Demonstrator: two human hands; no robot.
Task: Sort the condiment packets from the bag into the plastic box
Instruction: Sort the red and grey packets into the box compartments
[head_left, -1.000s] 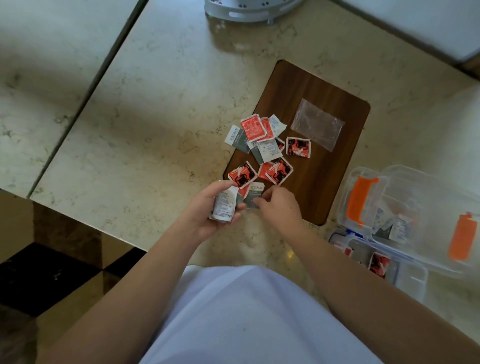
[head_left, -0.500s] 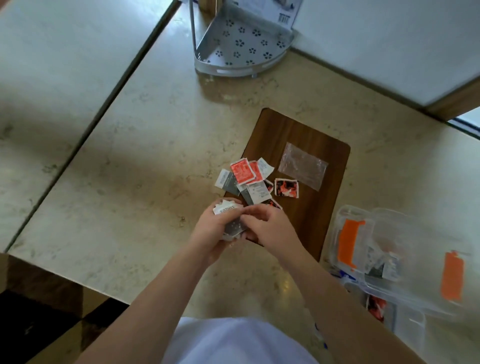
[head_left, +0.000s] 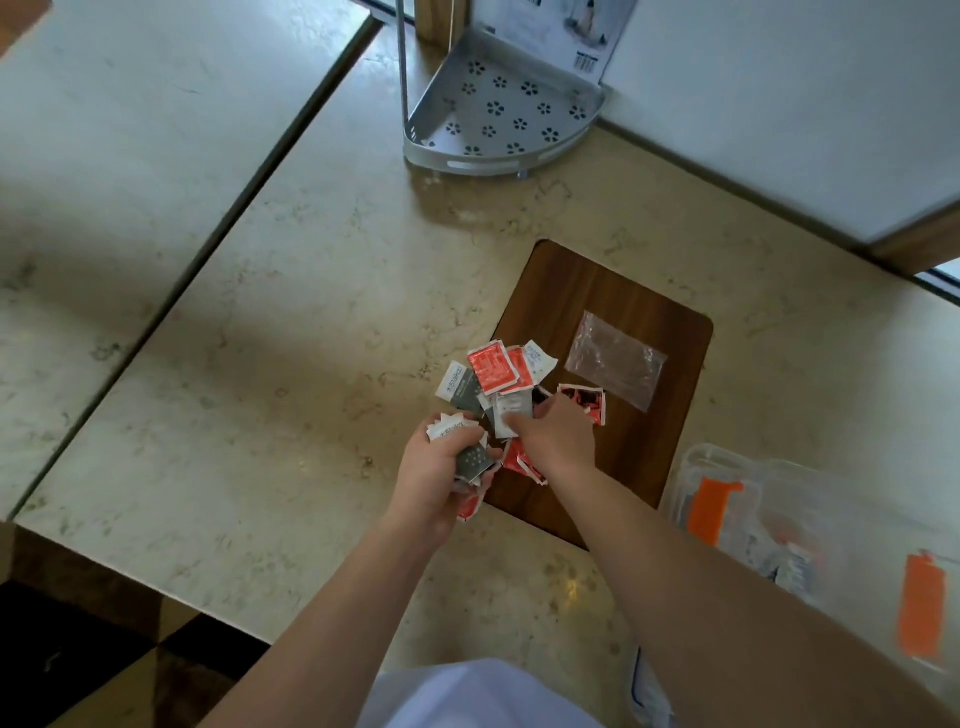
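My left hand (head_left: 441, 470) is closed around a small stack of grey-and-white packets (head_left: 467, 452), held just off the near left corner of the wooden board (head_left: 644, 317). My right hand (head_left: 558, 434) is down on the loose pile of condiment packets (head_left: 498, 371) at the board's left edge, fingertips pinching at a white one; I cannot tell whether it has lifted yet. To do this step well I judge I should take one packet at a time, matching the kind I already hold, and slide it clear instead of dragging the red ones with it. Several packets overhang the board's left edge onto the worktop (head_left: 291, 374), so a careless sweep could scatter them there. The empty clear bag (head_left: 615, 366) lies flat near the board's far right corner, out of the way. The plastic box (head_left: 737, 499) sits open off the board's right edge, a few packets inside; the path there looks clear. A metal corner rack (head_left: 498, 119) stands well apart at the worktop's far edge.
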